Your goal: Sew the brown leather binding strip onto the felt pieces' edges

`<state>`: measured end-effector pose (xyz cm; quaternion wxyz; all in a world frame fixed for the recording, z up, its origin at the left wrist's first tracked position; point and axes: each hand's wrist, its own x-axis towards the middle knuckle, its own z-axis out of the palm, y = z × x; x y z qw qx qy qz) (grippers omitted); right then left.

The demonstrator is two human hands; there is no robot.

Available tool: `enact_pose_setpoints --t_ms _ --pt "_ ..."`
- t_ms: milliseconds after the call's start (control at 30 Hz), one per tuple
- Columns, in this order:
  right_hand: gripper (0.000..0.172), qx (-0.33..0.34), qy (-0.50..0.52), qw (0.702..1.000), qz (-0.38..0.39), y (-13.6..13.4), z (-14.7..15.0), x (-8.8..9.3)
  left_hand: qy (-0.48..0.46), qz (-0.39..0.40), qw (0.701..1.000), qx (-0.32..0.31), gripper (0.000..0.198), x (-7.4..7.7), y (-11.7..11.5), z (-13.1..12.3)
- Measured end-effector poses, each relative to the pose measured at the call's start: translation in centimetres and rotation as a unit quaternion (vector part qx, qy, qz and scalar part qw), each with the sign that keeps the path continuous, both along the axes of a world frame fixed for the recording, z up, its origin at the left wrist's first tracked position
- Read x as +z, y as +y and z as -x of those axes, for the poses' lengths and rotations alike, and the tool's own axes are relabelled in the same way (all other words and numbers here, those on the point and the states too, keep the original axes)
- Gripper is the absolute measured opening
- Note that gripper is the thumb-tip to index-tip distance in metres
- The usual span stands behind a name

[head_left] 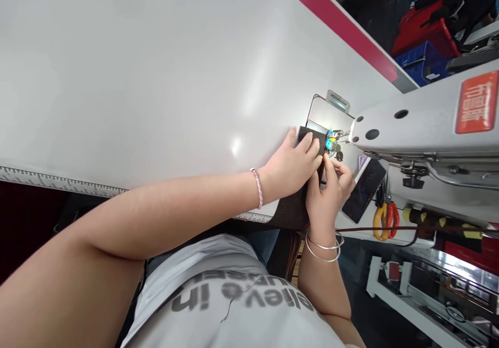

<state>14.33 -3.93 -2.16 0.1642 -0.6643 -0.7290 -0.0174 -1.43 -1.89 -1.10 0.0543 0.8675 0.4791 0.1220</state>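
My left hand [292, 160] lies flat on a dark brown felt-like fabric [316, 136], its fingers pressing the cloth towards the sewing machine's needle area. My right hand [329, 187] pinches the same fabric at its edge, close to the presser foot [331, 141], which carries a small blue and yellow part. The fabric's lower length runs off the table edge [292, 210] under my wrists. The needle is hidden among the metal parts. A pink braided bracelet circles my left wrist, and thin silver bangles circle my right.
The white sewing machine arm [409, 124] stretches across the right, above a metal slide plate [327, 111]. A black phone [364, 189] and yellow-and-red-handled pliers [384, 220] lie close to my right hand. A ruler strip [58, 182] edges the white table [156, 77]. Red and blue crates [424, 41] sit beyond.
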Motion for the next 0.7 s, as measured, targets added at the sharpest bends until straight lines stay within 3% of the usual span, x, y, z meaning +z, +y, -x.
enact_pose_setpoints --t_ms 700 --pt "0.047 0.002 0.024 1.0 -0.005 0.4 -0.7 -0.4 0.013 0.035 0.999 0.001 0.05 1.4 -0.4 0.1"
